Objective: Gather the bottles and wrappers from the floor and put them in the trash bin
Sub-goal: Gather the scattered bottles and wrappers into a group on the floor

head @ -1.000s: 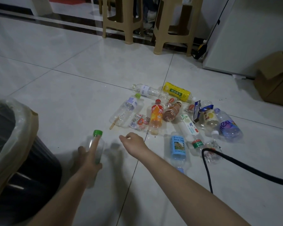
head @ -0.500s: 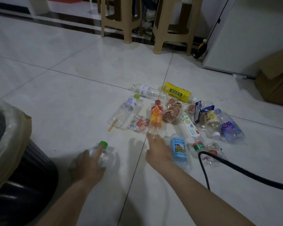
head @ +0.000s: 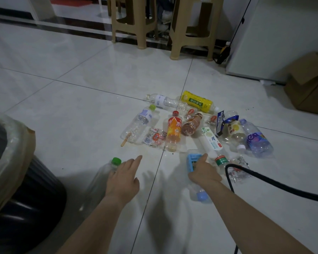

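- Trash bin (head: 13,173), lined with a clear bag, sits at the near left edge.
- Left hand (head: 122,177) wraps a clear green-capped bottle (head: 101,180), forefinger stretched out.
- Right hand (head: 203,171) lies on the blue-label bottle (head: 192,162); fingers curl around it.
- Black cable (head: 264,182) crosses just right of that hand.
- Bottle and wrapper pile (head: 191,125) lies beyond; bare floor (head: 72,92) left of it.
- Two stools (head: 193,28) stand far back.

Bin (head: 11,162) cut off by left edge, inside hidden behind liner. Box (head: 312,83) cropped at right. Stools (head: 191,28) cut at top. Blue-label bottle (head: 195,162) half covered by right hand (head: 203,173). Left hand (head: 122,180) motion-blurred; grip on green-cap bottle (head: 101,180) unclear. Wrapper print too small to read.
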